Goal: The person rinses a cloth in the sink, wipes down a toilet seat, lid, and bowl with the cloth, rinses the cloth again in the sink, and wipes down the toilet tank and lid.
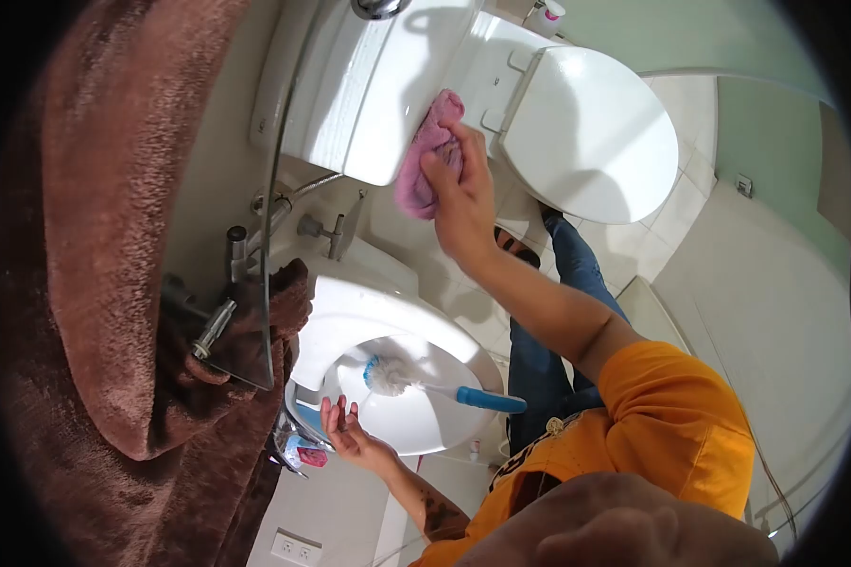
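My right hand [465, 203] is closed around a bunched pink cloth [414, 189], beside the edge of a white ceramic surface [373, 113]. My left hand [352, 439] is empty, palm turned up with the fingers apart and slightly curled, at the lower-left rim of a white basin [444, 331]. Inside that basin lies the white bristle head of a brush [388, 375]; its blue handle [490, 400] reaches over the rim towards my body.
A white toilet with its lid [591, 132] down stands at the upper right. Brown towels [147, 189] hang on the left, by a glass edge [272, 236] and metal fittings [216, 329]. A small pump bottle [547, 14] is at the top; a wall socket [296, 548] is at the bottom.
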`<state>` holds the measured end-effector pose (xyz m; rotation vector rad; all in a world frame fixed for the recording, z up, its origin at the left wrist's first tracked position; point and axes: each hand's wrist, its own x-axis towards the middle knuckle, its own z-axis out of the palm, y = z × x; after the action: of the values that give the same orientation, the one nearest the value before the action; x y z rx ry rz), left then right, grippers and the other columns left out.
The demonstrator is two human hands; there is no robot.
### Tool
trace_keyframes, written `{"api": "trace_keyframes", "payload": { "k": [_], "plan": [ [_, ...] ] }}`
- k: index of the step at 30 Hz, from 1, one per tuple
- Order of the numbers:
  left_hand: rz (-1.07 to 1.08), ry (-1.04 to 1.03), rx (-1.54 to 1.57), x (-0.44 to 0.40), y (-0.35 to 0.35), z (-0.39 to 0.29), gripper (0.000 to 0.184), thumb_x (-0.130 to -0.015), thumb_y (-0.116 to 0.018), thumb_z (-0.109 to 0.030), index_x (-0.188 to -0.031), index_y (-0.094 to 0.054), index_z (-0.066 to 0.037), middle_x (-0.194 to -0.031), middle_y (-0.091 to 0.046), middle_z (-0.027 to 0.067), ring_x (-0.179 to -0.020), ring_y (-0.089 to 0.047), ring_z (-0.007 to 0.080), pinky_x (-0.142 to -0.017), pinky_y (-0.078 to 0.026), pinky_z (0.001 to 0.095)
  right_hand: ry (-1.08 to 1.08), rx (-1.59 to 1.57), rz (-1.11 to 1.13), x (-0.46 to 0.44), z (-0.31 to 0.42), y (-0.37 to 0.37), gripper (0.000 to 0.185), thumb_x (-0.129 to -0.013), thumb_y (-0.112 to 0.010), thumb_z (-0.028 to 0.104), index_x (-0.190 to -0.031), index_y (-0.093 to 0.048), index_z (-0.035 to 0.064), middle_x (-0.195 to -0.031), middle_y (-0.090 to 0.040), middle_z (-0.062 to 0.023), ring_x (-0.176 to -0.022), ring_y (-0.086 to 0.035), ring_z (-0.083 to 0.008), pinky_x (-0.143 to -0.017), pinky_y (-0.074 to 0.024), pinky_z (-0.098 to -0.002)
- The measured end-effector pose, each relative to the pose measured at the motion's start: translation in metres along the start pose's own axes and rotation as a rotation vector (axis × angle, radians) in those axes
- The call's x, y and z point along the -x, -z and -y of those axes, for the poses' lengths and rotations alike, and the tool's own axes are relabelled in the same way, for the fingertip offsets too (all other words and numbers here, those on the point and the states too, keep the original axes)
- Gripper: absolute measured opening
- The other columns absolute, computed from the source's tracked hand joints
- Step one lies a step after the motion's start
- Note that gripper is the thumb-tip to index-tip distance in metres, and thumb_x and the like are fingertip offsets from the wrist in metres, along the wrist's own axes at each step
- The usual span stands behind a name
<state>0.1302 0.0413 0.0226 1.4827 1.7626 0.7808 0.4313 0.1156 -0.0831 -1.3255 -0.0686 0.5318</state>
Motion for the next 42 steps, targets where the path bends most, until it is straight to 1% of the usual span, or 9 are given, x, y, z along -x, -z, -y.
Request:
{"api": "trace_keyframes", "payload": {
  "k": [10, 14, 21, 25, 27, 29, 35, 37, 42],
  "plan": [
    [-0.057, 0.014, -0.006, 0.01, 0.025, 0.011, 0.024, -0.091, -0.051, -0.014, -0.11, -0.051, 0.002, -0.129, -0.044, 0.0165, -0.107, -0.054, 0.0301, -0.087, -0.046, 0.038, 0.311, -0.222, -0.107, -0.202, 0.061, 0.019, 0.03, -0.085, -0.05, 0.008, -0.114, -0.054, 0.0053, -0.082, -0.053, -0.0021, -0.071, -0.053, -0.0075, -0.065, -0.0469, -0.0202],
    [-0.063, 0.037, 0.041, 0.014, 0.025, 0.01, 0.021, -0.091, -0.051, -0.009, -0.109, -0.053, 0.002, -0.129, -0.044, 0.0165, -0.106, -0.054, 0.0289, -0.086, -0.047, 0.0353, 0.831, 0.487, -0.224, -0.138, 0.079, -0.01, 0.017, -0.077, -0.057, 0.016, -0.086, -0.057, 0.0016, -0.076, -0.054, -0.0111, -0.073, -0.05, -0.023, -0.067, -0.0412, -0.0323],
    [-0.08, -0.028, 0.094, 0.009, 0.027, -0.013, 0.019, -0.09, -0.052, -0.007, -0.106, -0.053, 0.002, -0.127, -0.044, 0.0165, -0.105, -0.055, 0.0276, -0.087, -0.047, 0.0343, 0.959, 0.905, 0.574, -0.014, 0.049, -0.039, 0.027, -0.065, -0.064, 0.007, -0.091, -0.064, 0.0162, -0.089, -0.06, -0.0019, -0.088, -0.055, -0.025, -0.072, -0.0417, -0.0386],
    [-0.164, -0.026, 0.136, 0.019, 0.04, -0.002, 0.017, -0.089, -0.052, -0.004, -0.104, -0.054, 0.004, -0.12, -0.05, 0.0178, -0.103, -0.056, 0.0262, -0.085, -0.048, 0.033, 0.535, 1.139, 0.812, -0.089, 0.052, -0.079, 0.023, -0.069, -0.065, 0.013, -0.092, -0.064, 0.0171, -0.089, -0.062, -0.003, -0.074, -0.057, -0.0227, -0.067, -0.0425, -0.0377],
    [-0.224, 0.042, 0.197, 0.028, 0.041, -0.001, 0.015, -0.089, -0.053, -0.003, -0.103, -0.054, 0.004, -0.109, -0.056, 0.0155, -0.096, -0.059, 0.0228, -0.082, -0.048, 0.0305, 1.042, 0.482, 0.532, -0.092, 0.058, -0.101, 0.032, -0.075, -0.062, 0.017, -0.103, -0.06, 0.0028, -0.093, -0.062, -0.0106, -0.075, -0.058, -0.0248, -0.07, -0.0472, -0.0355],
    [-0.307, 0.067, 0.131, 0.036, 0.047, -0.002, 0.014, -0.089, -0.053, -0.003, -0.101, -0.054, 0.003, -0.098, -0.057, 0.0116, -0.083, -0.059, 0.0188, -0.076, -0.048, 0.0279, 1.258, 1.026, 0.645, -0.078, 0.053, -0.1, 0.036, -0.069, -0.066, 0.021, -0.1, -0.062, 0.0049, -0.093, -0.064, -0.0137, -0.085, -0.058, -0.0317, -0.078, -0.0449, -0.0422],
    [-0.596, -0.165, -0.245, 0.028, 0.087, -0.003, 0.028, -0.088, -0.057, -0.015, -0.109, -0.048, 0.002, -0.107, -0.049, 0.0132, -0.092, -0.05, 0.0197, -0.077, -0.044, 0.0306, 1.319, 0.875, 0.918, -0.048, 0.09, -0.033, 0.029, -0.068, -0.067, 0.007, -0.096, -0.064, 0.0146, -0.089, -0.064, -0.0032, -0.072, -0.06, -0.0191, -0.06, -0.0445, -0.0314],
    [-0.585, -0.19, -0.341, 0.018, 0.091, -0.01, 0.036, -0.088, -0.057, -0.015, -0.116, -0.044, 0.002, -0.116, -0.044, 0.0156, -0.103, -0.046, 0.0232, -0.083, -0.042, 0.033, 1.069, 0.597, 0.905, -0.088, 0.093, -0.014, 0.028, -0.07, -0.068, 0.009, -0.098, -0.065, 0.0125, -0.085, -0.066, -0.0027, -0.062, -0.06, -0.0162, -0.057, -0.0467, -0.0313],
    [-0.364, -0.251, -0.684, -0.004, 0.079, -0.026, 0.063, -0.086, -0.057, -0.011, -0.14, -0.025, -0.002, -0.141, -0.028, 0.0193, -0.126, -0.036, 0.0314, -0.102, -0.03, 0.0392, 0.959, 1.467, 0.244, -0.279, 0.112, 0.032, 0.033, -0.085, -0.056, 0.033, -0.098, -0.065, 0.0048, -0.082, -0.065, -0.0108, -0.069, -0.061, -0.0192, -0.067, -0.0481, -0.0348]
  ]
}}
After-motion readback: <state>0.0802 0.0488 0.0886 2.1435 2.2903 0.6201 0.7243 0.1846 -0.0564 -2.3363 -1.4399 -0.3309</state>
